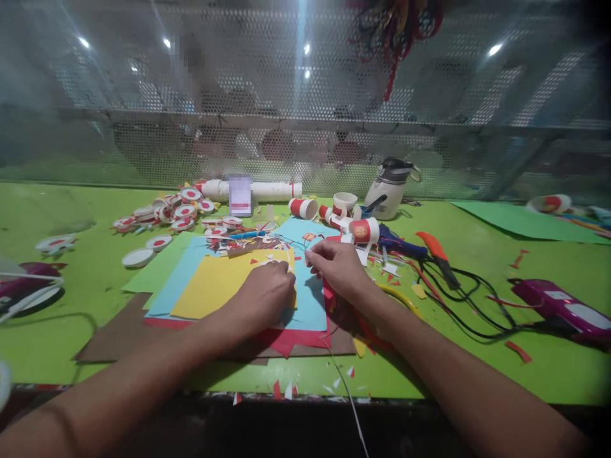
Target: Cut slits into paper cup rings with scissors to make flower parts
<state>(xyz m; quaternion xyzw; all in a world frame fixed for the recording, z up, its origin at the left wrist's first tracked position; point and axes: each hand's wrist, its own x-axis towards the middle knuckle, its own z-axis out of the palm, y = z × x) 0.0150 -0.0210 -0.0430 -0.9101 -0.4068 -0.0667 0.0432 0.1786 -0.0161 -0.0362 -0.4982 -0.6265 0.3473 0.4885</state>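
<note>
Step, by look: fine paper craft at frame centre. Left hand [265, 294] curled, pressing on yellow sheet [214, 286]. Right hand [337, 267] pinched on thin thread [291, 243], just above blue sheet [308, 299]. Both on green counter [71, 280]. Next prob. needs steady pinch, sheets pinned flat. Glue gun [405, 245] centre-right, untouched.

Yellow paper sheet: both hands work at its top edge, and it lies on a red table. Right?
Not quite. The head view shows the left hand and right hand at the top edge of the yellow paper sheet, but the table is green, not red.
</note>
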